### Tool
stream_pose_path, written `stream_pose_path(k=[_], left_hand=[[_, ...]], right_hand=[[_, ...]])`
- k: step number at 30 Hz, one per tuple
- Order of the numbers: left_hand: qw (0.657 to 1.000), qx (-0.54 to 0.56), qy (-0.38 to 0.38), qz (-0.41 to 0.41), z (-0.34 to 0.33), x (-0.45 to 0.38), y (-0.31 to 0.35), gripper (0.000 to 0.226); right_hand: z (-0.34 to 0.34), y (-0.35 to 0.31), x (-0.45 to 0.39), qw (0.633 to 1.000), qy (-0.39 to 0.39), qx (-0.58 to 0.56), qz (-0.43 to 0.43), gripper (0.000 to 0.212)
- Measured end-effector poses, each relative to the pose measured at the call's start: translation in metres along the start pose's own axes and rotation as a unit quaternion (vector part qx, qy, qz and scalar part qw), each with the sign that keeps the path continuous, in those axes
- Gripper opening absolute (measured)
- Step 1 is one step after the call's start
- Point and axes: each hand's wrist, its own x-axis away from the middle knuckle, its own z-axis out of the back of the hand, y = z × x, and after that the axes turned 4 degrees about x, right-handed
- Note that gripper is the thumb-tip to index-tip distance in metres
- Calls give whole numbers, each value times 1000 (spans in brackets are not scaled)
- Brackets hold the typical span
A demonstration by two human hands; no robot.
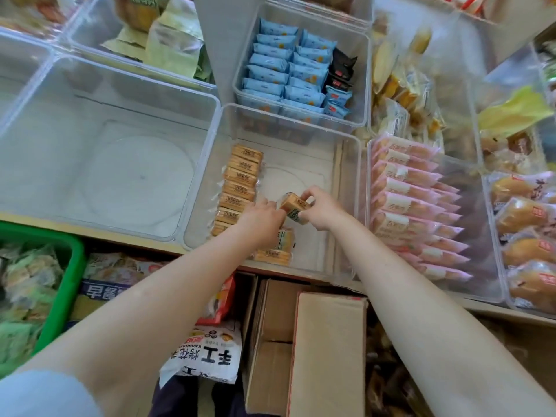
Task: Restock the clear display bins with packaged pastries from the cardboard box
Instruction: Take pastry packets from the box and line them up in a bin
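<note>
Head view: both hands (320, 210) around pastry (295, 206)

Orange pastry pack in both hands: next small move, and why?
Probably set the pastry pack down upright beside the row along the bin's left wall. Both hands, left and right, hold it over bare floor right of that row, where a second row could start.

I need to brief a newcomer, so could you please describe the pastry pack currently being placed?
Find the middle clear bin, between an empty bin and pink packs. The orange pack sits raised between both hands, unlike the row along the left wall.
</note>
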Motion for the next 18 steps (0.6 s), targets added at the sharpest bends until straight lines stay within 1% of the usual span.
stream_pose_path(k=[1,3,6,8,9,11,13,15,18], left_hand=[[1000,28,-6,-7,2,6,1,23],[998,59,-26,-15,4,19,1,24],[994,104,-27,-11,4,40,-6,34],[989,149,11,5,4,55,-18,34],[986,159,52,18,4,62,-26,33],[980,136,143,33,0,75,-42,28],[971,128,196,38,-5,86,-51,26],[967,125,218,30,-11,94,-49,28],[969,130,207,30,-18,100,-44,33]], right_hand=[[0,-3,2,1000,-11,5,0,31],[1,-9,6,999,-41,14,-4,34],[-4,-20,15,993,-99,66,7,39],[-13,-28,22,989,-135,65,5,37],[-17,-30,25,988,-143,54,-3,36],[-23,-34,28,988,-146,25,-34,36],[-28,-36,32,983,-164,-11,-76,40],[-34,-39,37,977,-174,-61,-110,43],[-46,-47,40,975,-153,-117,-113,43]])
